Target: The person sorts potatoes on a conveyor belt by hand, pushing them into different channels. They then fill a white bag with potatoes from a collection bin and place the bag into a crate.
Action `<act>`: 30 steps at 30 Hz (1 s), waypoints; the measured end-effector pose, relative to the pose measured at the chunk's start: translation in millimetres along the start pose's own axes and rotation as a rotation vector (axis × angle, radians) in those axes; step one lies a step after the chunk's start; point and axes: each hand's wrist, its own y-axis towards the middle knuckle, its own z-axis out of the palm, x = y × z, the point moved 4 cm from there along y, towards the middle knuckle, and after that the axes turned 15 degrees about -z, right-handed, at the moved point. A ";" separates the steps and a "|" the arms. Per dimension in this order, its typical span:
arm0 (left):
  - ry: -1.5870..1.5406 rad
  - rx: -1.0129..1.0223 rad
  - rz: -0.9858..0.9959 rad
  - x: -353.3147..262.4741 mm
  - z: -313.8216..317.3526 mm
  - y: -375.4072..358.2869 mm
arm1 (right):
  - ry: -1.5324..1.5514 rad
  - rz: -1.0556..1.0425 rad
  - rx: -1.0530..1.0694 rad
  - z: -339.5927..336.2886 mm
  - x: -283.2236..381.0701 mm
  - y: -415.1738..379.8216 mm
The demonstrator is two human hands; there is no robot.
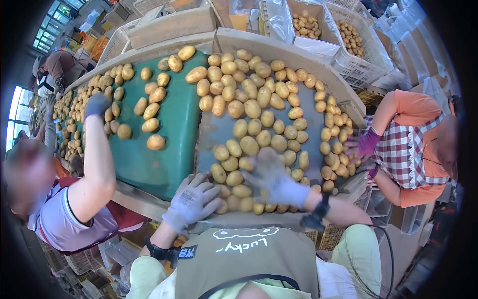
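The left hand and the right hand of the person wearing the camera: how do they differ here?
The left hand looks sharp, fingers curled at the near edge of the belt; the right hand is blurred. The left hand lies beside the potatoes; the right hand is spread over them. Both wear grey gloves.

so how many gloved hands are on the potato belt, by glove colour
pale grey knit gloves: 2, the left hand and the right hand, both among the yellow-brown potatoes
blue-grey glove: 1, a co-worker's hand
purple glove: 1, another co-worker's hand
total: 4
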 end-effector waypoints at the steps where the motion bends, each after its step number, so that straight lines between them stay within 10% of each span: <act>1: 0.005 0.009 -0.007 -1.8 -1.5 -2.7 | 0.007 -0.005 0.004 1.2 5.6 -17.1; 4: -0.013 0.031 -0.016 1.5 -0.2 1.0 | 0.152 -0.035 -0.038 -3.4 0.5 -61.7; 6: 0.003 0.084 -0.023 4.1 0.3 11.1 | 0.123 0.385 -0.075 -7.5 -26.9 -74.6; 11: -0.041 0.076 -0.010 9.9 5.9 13.2 | 0.036 0.339 -0.308 -29.9 -44.3 5.1; 17: -0.017 -0.074 0.044 8.7 -2.7 -3.5 | 0.032 0.451 0.267 -18.0 -68.8 43.6; 19: -0.031 -0.058 0.020 4.8 -8.3 -2.9 | -0.048 0.044 0.175 -63.4 -69.2 51.2; 22: -0.075 -0.032 0.021 2.8 -10.1 -3.5 | -0.119 0.427 -0.496 -162.3 -127.6 51.0; 24: -0.054 -0.064 0.024 10.6 -3.6 -2.8 | -0.783 0.418 -0.744 -166.3 -192.7 29.5; 27: -0.043 0.053 0.044 11.8 -9.2 7.0 | -0.114 0.405 -0.696 -116.3 -205.4 53.3; 29: -0.058 0.136 0.112 15.4 -32.3 25.4 | -0.189 0.355 0.179 -41.7 -161.6 90.7; 30: -0.072 0.189 0.027 15.8 -55.1 39.0 | -0.381 0.362 -0.310 -26.1 -109.3 81.6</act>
